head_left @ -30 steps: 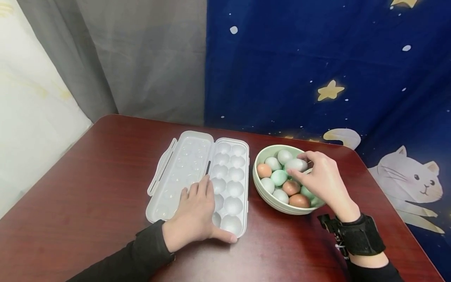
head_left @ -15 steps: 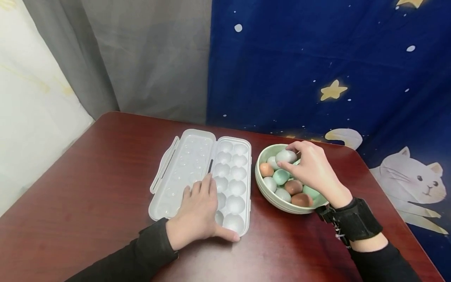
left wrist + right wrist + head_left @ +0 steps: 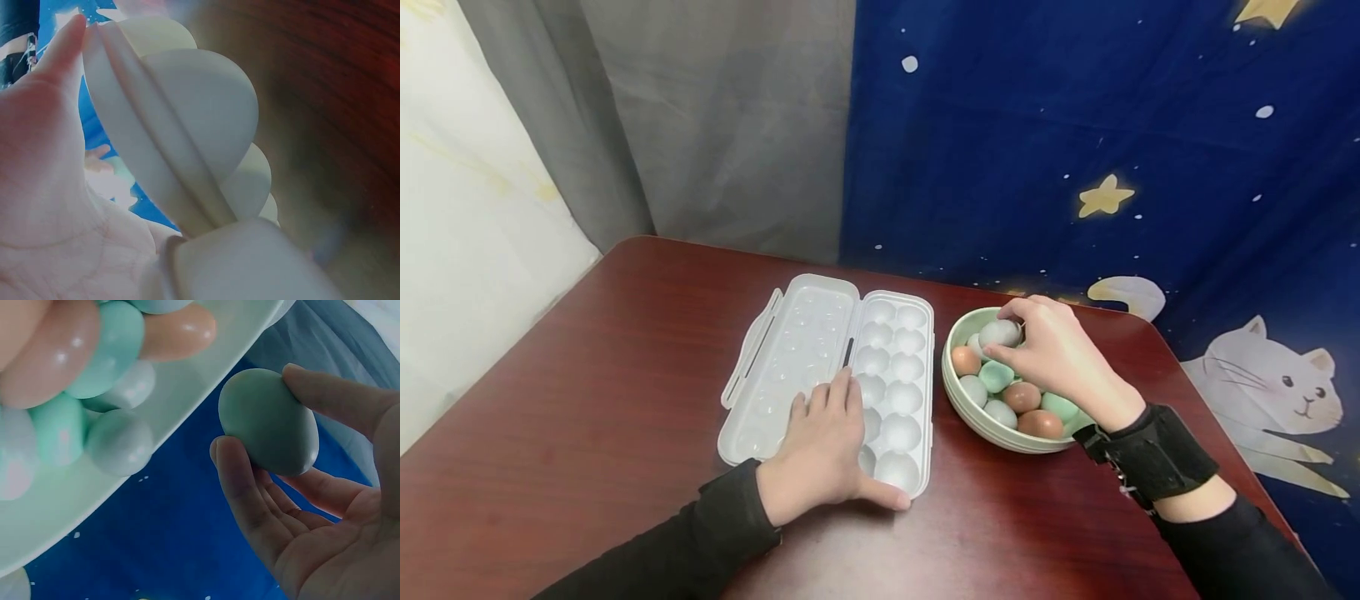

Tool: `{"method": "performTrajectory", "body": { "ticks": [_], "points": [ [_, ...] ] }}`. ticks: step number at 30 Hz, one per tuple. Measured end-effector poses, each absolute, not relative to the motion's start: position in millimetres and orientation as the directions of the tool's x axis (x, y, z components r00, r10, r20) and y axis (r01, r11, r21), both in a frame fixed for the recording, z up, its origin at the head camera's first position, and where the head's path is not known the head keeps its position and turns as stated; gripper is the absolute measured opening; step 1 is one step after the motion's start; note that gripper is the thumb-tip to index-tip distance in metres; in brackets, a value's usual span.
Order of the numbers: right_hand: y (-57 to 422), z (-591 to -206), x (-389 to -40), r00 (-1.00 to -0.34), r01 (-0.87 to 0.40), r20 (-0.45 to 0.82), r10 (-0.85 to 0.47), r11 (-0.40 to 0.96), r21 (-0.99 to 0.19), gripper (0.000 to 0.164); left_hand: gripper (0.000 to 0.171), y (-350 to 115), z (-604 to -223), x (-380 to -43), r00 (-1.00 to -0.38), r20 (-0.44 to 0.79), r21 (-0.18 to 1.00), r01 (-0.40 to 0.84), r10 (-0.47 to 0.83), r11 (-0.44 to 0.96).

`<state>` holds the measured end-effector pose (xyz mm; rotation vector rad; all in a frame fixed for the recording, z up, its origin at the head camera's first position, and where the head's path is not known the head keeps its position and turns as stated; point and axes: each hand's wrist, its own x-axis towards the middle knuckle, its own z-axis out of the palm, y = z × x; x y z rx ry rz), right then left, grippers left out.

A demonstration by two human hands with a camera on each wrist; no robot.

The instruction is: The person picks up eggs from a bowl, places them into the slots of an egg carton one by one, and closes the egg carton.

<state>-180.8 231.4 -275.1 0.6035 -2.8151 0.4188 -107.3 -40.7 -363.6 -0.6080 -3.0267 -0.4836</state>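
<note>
In the head view my right hand (image 3: pixel 1063 354) pinches a pale grey-green egg (image 3: pixel 999 334) above the back left part of a light green bowl (image 3: pixel 958 407). The right wrist view shows that egg (image 3: pixel 269 422) between thumb and fingertips, apart from the other eggs. Brown, mint and pale eggs (image 3: pixel 1022 397) fill the bowl. My left hand (image 3: pixel 823 450) lies with straight fingers over the near part of a white plastic egg box (image 3: pixel 904 367), its thumb along the near edge. The visible cups hold nothing; the hand hides some.
The box's lid (image 3: pixel 805 333) lies folded back to the left, its handle (image 3: pixel 747 350) on the outer side. A dark red table (image 3: pixel 587 400) bears everything. Grey cloth (image 3: pixel 722 125) and blue cloth (image 3: pixel 970 150) with a cat print hang behind it.
My right hand has drawn the egg up and slightly left, away from the eggs in the bowl. My left hand stays on the egg box.
</note>
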Motion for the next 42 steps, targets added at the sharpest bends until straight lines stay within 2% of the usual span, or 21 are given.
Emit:
{"method": "performTrajectory", "body": {
  "ticks": [16, 21, 28, 42],
  "points": [
    [186, -248, -207, -0.846, -0.532, 0.165, -0.507, 0.826, -0.187, 0.025, 0.144, -42, -364, -107, -0.923, 0.075, 0.302, 0.381, 0.377, 0.874],
    [172, -243, -220, -0.864, -0.503, 0.08, -0.497, 0.857, -0.11, 0.027, 0.144, -43, -364, -106, -0.924, 0.069, 0.316, 0.378, 0.376, 0.871],
    [156, -242, -241, -0.876, -0.483, 0.002, -0.483, 0.875, 0.036, 0.014, 0.144, -42, -363, -107, -0.924, 0.069, 0.313, 0.377, 0.375, 0.872],
    [133, -265, -274, -0.863, -0.504, -0.093, -0.496, 0.855, 0.121, 0.015, 0.146, -44, -364, -107, -0.924, 0.076, 0.3, 0.381, 0.376, 0.875]
  ]
}}
